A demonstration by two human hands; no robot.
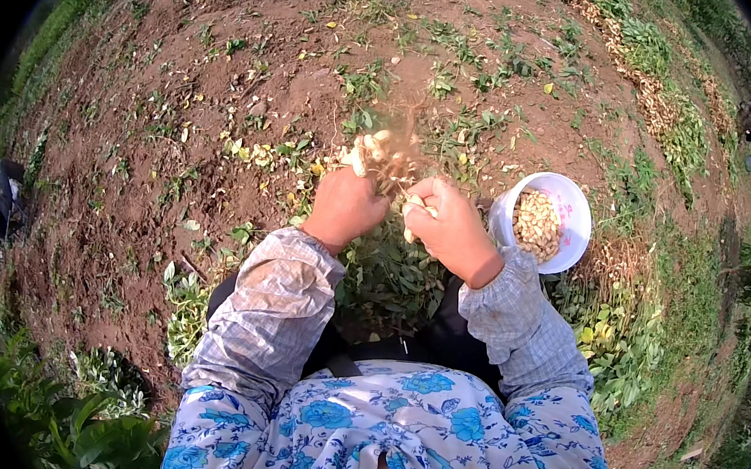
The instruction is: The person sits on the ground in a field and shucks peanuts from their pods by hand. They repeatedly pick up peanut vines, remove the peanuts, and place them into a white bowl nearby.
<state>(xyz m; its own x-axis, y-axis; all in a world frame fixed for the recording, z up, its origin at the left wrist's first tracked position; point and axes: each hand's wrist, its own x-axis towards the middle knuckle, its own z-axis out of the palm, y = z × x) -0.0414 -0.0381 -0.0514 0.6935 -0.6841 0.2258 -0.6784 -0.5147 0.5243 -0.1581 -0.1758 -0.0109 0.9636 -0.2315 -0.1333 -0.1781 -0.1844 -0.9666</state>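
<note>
Tan peanut bunch [373, 153] — roots [407, 152] forward

The left hand [345, 206], turned with its back to the camera, hid its own grip on the peanut plant [392, 168], whose roots [412, 130] blurred into brown haze. The right fingers [435, 190] covered part of the pods [409, 234] (how many they held could not be told). The right sleeve [510, 308] hid a little of the bucket [583, 224]. A dark object [8, 187] at far left was too small to identify, and the floral shirt [413, 403] was cut off below.
</note>
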